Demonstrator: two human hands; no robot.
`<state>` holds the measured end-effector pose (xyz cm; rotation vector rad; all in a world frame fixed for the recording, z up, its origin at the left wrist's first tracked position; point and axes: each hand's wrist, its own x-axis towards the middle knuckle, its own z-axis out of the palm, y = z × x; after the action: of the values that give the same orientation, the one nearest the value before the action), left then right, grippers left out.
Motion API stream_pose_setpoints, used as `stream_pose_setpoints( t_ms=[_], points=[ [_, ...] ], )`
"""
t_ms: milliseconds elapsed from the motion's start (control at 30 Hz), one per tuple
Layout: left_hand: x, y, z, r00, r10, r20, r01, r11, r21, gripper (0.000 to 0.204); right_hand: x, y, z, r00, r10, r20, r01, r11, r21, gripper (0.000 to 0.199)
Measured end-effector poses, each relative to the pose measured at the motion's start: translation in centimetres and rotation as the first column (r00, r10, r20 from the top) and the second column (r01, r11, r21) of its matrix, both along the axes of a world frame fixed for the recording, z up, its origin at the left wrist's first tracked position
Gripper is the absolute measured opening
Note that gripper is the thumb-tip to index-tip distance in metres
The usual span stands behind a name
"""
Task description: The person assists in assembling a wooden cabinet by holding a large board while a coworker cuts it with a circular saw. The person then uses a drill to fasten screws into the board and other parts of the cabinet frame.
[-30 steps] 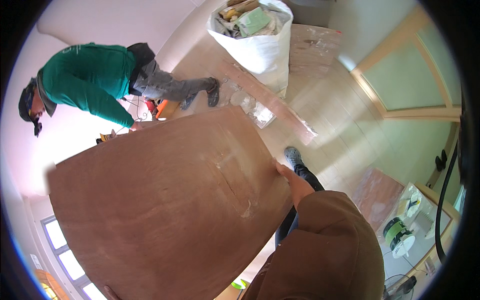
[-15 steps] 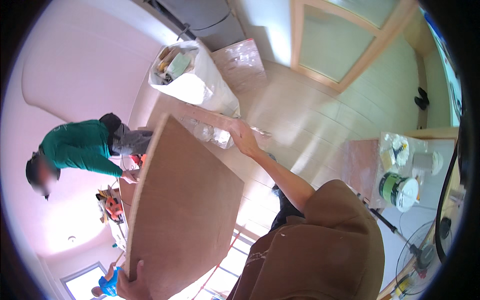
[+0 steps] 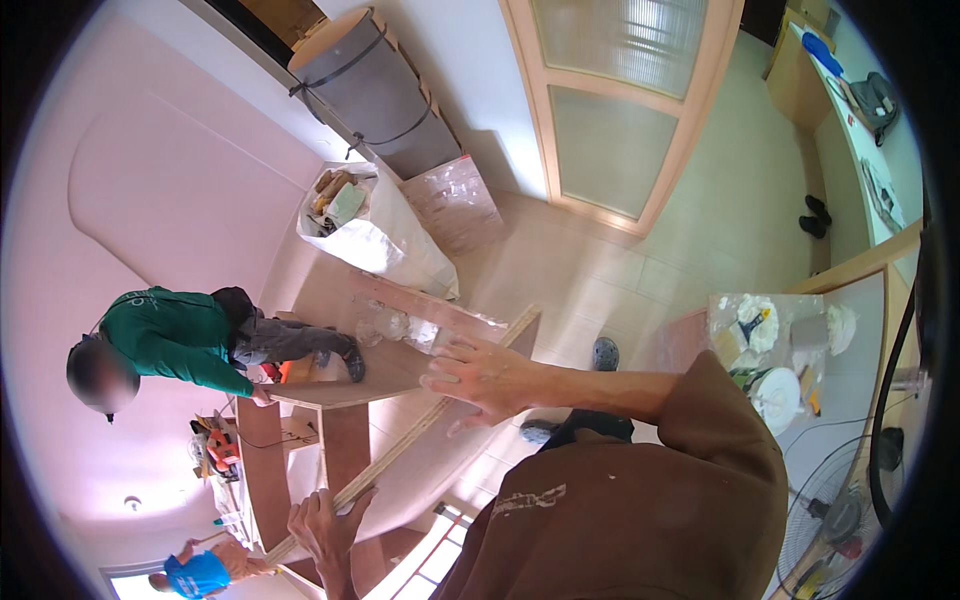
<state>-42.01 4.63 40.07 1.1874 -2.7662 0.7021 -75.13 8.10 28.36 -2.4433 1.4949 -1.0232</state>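
Brown, flat plywood panel [image 3: 420, 470] has swung edge-up, seemingly steadier upright, its rim pinched by the left hand [image 3: 325, 530], the right hand [image 3: 485, 380] spread across it.

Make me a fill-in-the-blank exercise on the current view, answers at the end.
The left hand grips the ____ of the plywood panel.
In the picture, the fan is to the ____ of the right hand.
The debris sack is coloured ____.
The co-worker touching the plywood frame wears a ____ top.

Missing words: edge; right; white; green.
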Motion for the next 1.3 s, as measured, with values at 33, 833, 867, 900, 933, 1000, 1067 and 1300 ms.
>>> stream_pose_setpoints(
  t_ms=[33,833,867,900,933,1000,1067,1300],
  points=[
    [-1.7,0.3,0.1,1.0,0.001,0.015,-0.002,1.0,0.026,0.059,-1.4,0.3,-0.1,0.999,0.03,-0.043,-0.024,0.991,0.13,0.044],
    [-38.1,0.7,-8.3,0.774,-0.312,-0.551,0.395,0.918,0.035,0.057,-37.1,10.9,6.9,0.965,-0.104,-0.239,0.144,0.977,0.155,0.034],
    [-39.0,0.3,-8.8,0.78,-0.309,-0.544,0.396,0.917,0.046,0.057,-37.6,10.9,6.8,0.965,-0.128,-0.229,0.161,0.978,0.132,0.034],
    [-40.6,-0.6,-8.9,0.773,-0.328,-0.543,0.422,0.905,0.054,0.057,-38.5,11.4,7.1,0.952,-0.17,-0.256,0.209,0.969,0.134,0.034],
    [-42.0,-1.6,-8.9,0.76,-0.359,-0.541,0.459,0.887,0.056,0.057,-39.3,11.8,7.3,0.936,-0.211,-0.282,0.256,0.957,0.133,0.034],
    [-44.1,-3.5,-8.8,0.751,-0.412,-0.517,0.514,0.855,0.066,0.056,-40.5,11.6,7.0,0.912,-0.274,-0.306,0.323,0.939,0.12,0.034],
    [-45.7,-5.8,-9.9,0.683,-0.473,-0.557,0.574,0.819,0.008,0.056,-40.8,11.2,6.5,0.89,-0.323,-0.322,0.372,0.922,0.104,0.034],
    [-51.1,-14.5,-12.2,0.632,-0.592,-0.5,0.684,0.729,0.002,0.065,-41.5,7.5,4.7,0.792,-0.492,-0.361,0.546,0.836,0.057,0.035]
  ],
)
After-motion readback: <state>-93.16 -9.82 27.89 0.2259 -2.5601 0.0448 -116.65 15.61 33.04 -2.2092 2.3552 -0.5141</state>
